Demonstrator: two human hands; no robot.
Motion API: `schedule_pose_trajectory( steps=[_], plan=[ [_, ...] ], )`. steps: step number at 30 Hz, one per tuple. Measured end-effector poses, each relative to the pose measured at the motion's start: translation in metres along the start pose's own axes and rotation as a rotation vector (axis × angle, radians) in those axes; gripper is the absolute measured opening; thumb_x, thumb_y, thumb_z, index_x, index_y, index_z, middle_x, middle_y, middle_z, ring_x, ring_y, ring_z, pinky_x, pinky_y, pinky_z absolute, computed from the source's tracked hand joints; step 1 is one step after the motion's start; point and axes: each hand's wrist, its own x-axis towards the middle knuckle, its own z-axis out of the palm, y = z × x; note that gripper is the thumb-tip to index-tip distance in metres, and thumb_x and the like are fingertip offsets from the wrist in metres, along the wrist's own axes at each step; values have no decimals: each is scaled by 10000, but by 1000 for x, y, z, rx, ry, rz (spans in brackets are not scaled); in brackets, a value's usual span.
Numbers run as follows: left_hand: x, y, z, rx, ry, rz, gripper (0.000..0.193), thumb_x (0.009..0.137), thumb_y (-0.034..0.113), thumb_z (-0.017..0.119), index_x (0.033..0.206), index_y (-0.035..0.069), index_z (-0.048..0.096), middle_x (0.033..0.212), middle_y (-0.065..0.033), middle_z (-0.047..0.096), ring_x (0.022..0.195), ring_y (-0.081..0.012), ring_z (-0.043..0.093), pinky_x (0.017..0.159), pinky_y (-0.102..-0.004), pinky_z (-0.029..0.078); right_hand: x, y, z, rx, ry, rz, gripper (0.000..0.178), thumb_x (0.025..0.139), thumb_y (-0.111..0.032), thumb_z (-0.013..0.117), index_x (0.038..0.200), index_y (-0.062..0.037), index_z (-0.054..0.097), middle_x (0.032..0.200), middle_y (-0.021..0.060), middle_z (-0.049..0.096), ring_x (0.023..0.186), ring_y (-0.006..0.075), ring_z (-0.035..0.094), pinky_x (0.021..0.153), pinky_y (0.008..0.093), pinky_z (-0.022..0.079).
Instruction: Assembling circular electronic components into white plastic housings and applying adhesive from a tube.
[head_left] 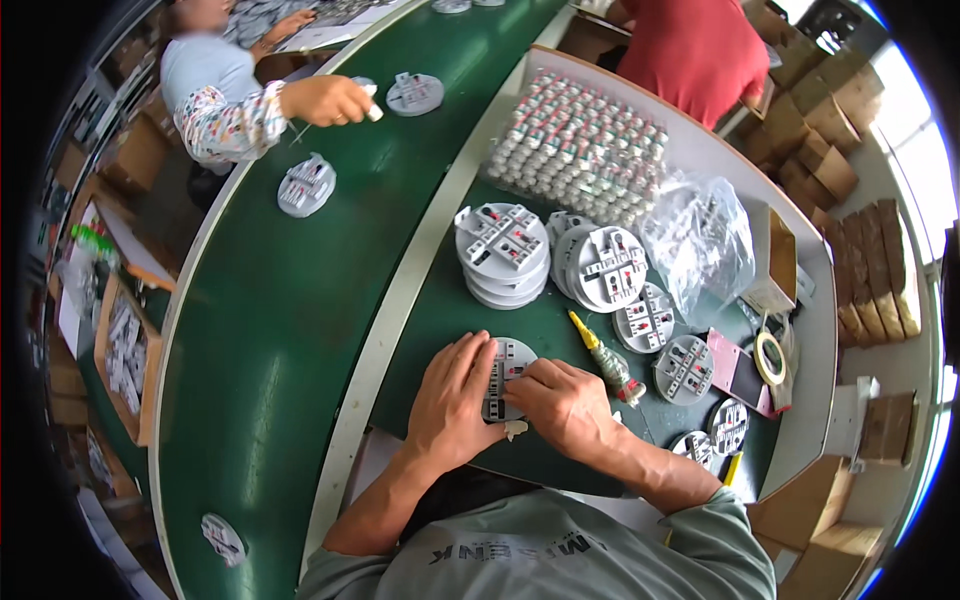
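On the green work surface right in front of me lies a round white plastic base [515, 355] with dark and white terminal blocks. My left hand [450, 400] wraps its left edge, fingers along the side, and a pale scrap of wrapping shows at the thumb tip. Over the base's right part, the fingers of my right hand [565, 400] are bent and pressed together; whatever they pinch is hidden. Just beyond my right hand lies a tool [608, 360] with a yellow pointed end and a wrapped body. Stacked bases [502, 245] and a second stack [608, 268] stand behind the work.
Several loose bases [685, 370] lie to the right, near a tape roll [770, 358] and a crumpled clear bag [700, 240]. Many small white parts [580, 145] sit packed at the back. Left runs a green conveyor [270, 380] carrying bases; a co-worker's hand [330, 100] reaches over it.
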Motion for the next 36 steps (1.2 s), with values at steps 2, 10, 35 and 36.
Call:
schedule_pose_trajectory(
  steps=[2, 10, 35, 36],
  plan=[
    [1, -1, -4, 6, -22, 13, 1075, 640, 252, 1005, 1541, -57, 507, 1550, -244, 551, 1447, -417, 539, 1239, -526, 430, 6, 1, 0, 45, 19, -18, 195, 799, -72, 757, 989, -112, 756, 925, 48, 645, 828, 275, 684, 713, 410, 579],
    [-2, -7, 1, 18, 14, 42, 1012, 699, 351, 971, 1511, -66, 535, 1541, -235, 557, 1447, -418, 538, 1237, -535, 423, 8, 4, -13, -14, -53, -105, 230, 793, -66, 784, 1019, -103, 772, 954, 48, 686, 827, 269, 688, 707, 395, 582],
    [0, -2, 1, -76, -51, 78, 1070, 628, 244, 994, 1538, -54, 515, 1552, -242, 560, 1455, -429, 534, 1230, -546, 430, -10, -13, 19, -37, 142, 191, 112, 850, -95, 848, 933, -80, 773, 912, 66, 696, 828, 293, 677, 742, 418, 574],
    [-1, -2, -1, -44, -39, 69, 1075, 622, 240, 1003, 1534, -54, 517, 1547, -242, 563, 1450, -429, 537, 1227, -544, 434, -12, -10, 19, 0, 137, 163, 108, 864, -102, 831, 948, -81, 767, 933, 65, 693, 836, 297, 676, 758, 423, 573]
  ],
)
